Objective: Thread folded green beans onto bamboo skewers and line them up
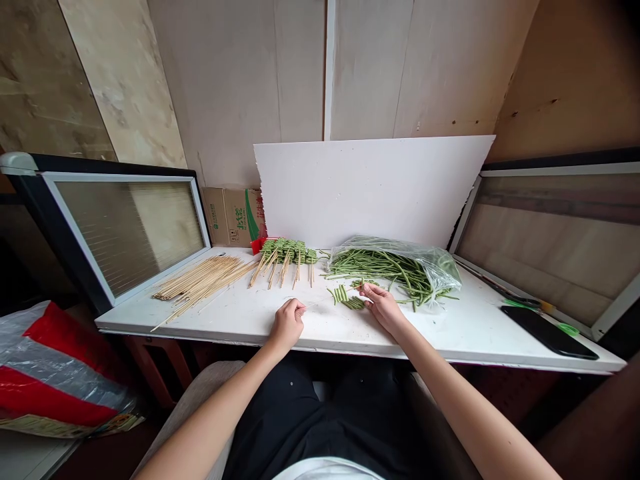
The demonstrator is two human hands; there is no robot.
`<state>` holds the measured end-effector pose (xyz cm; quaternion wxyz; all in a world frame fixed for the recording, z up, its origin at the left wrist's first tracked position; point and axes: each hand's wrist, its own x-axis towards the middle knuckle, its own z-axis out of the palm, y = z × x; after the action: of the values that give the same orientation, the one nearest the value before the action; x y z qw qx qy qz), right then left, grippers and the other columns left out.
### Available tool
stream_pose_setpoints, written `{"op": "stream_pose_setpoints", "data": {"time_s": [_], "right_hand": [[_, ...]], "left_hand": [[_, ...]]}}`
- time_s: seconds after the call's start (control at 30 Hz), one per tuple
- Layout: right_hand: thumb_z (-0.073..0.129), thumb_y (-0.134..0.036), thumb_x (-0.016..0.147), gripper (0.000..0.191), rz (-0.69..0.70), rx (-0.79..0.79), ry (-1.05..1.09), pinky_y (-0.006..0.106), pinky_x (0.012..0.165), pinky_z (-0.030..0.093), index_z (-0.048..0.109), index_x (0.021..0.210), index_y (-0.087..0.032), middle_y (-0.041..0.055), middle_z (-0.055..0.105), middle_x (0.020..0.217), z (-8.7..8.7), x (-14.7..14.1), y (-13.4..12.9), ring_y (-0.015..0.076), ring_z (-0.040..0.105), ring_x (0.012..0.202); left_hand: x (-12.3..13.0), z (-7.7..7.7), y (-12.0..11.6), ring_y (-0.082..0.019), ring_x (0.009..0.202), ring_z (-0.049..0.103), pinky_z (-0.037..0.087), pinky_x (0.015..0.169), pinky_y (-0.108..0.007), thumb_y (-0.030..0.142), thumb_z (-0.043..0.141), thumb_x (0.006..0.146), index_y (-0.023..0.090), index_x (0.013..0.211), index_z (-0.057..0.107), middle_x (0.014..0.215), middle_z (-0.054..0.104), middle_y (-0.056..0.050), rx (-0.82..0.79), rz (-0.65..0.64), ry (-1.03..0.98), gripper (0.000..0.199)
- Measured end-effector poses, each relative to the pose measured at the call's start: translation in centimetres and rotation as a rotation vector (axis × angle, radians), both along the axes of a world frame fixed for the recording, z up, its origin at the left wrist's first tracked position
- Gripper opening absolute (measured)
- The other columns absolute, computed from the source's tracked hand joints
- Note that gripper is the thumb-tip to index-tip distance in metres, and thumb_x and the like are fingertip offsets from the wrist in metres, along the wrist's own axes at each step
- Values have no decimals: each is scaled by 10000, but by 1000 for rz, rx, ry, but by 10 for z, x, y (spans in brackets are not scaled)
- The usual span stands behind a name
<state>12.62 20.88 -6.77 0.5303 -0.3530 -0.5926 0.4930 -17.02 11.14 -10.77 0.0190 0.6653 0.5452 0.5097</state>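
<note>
My left hand (289,325) is closed above the front of the white table, thumb pressed against the curled fingers. Whatever it may hold is hidden, though a faint thin line shows just beyond it. Further right, my right hand (381,305) pinches a short piece of green bean (363,284) at its fingertips. Below and left of those fingers lie cut green bean pieces (341,293) in a row, with another small cluster of pieces (355,303) beside them. Behind the right hand, long green beans (375,263) spill out of a clear plastic bag (440,261).
Bare bamboo skewers (205,279) lie spread at the left. Beside them, skewers loaded with green bean pieces (287,252) are stacked. A cardboard box (233,217) and white board (370,190) stand behind. At the right are a black phone (549,332) and green ring (568,329).
</note>
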Motion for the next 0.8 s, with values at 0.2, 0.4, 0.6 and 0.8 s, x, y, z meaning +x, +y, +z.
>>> {"op": "stream_pose_setpoints", "data": {"time_s": [0.2, 0.4, 0.6, 0.8], "right_hand": [[836, -640, 769, 480, 79, -106, 73, 297, 689, 522, 780, 986, -215, 111, 740, 1160, 8, -1, -8, 240, 670, 975], [885, -632, 705, 510, 72, -137, 108, 309, 684, 516, 785, 964, -204, 102, 732, 1054, 9, -2, -9, 213, 645, 874], [877, -625, 724, 483, 85, -124, 101, 298, 684, 513, 768, 929, -202, 91, 720, 1042, 9, -2, -9, 191, 629, 842], [876, -627, 721, 476, 45, -102, 99, 305, 693, 524, 778, 958, -226, 84, 735, 1039, 7, -2, -7, 218, 659, 899]], "left_hand": [[1, 1, 0, -201, 814, 656, 482, 747, -297, 78, 507, 927, 223, 817, 568, 848, 678, -35, -1, 10, 11, 192], [-1, -1, 1, -204, 801, 656, 490, 745, -299, 103, 524, 937, 223, 820, 582, 835, 674, -36, -1, 14, 18, 178], [-1, -2, 2, -201, 801, 651, 485, 741, -301, 101, 522, 929, 221, 813, 576, 839, 671, -37, -7, 7, 19, 176], [-2, -1, 1, -194, 770, 635, 469, 708, -294, 76, 516, 907, 218, 807, 589, 827, 673, -36, -18, 12, 38, 189]]}}
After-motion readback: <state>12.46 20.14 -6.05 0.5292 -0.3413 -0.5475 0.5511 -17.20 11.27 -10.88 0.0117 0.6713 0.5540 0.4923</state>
